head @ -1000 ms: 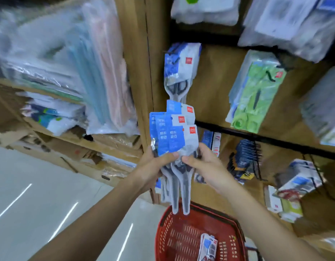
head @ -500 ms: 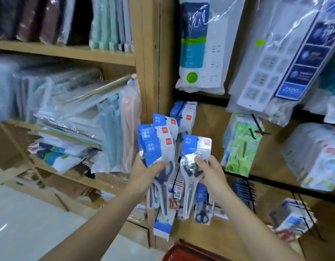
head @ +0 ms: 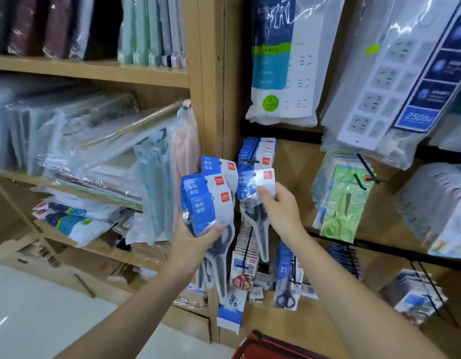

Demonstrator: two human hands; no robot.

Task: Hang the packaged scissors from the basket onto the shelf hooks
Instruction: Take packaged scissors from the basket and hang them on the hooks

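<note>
The left hand (head: 195, 242) grips a fanned stack of packaged scissors (head: 211, 200), thumb curled across the front of the nearest pack and fingers behind. The stack stands upright, just left of the wooden shelf post (head: 211, 99).

The right hand (head: 282, 212) pinches a single pack (head: 251, 183) by its card header, thumb on the front. This pack is raised in front of the shelf back panel, just below the matching packs (head: 259, 151) that hang on a black hook (head: 253, 154). Whether its hole has reached the hook cannot be told.

Pack appearance: a card header that is blue on the left and white on the right, with a small red logo square at the upper right and a punched hole near the top edge. Below it sits a clear blister holding dark-handled scissors, blades pointing down.

The red basket (head: 265, 344) shows only its rim at the bottom edge, below both forearms.
</note>
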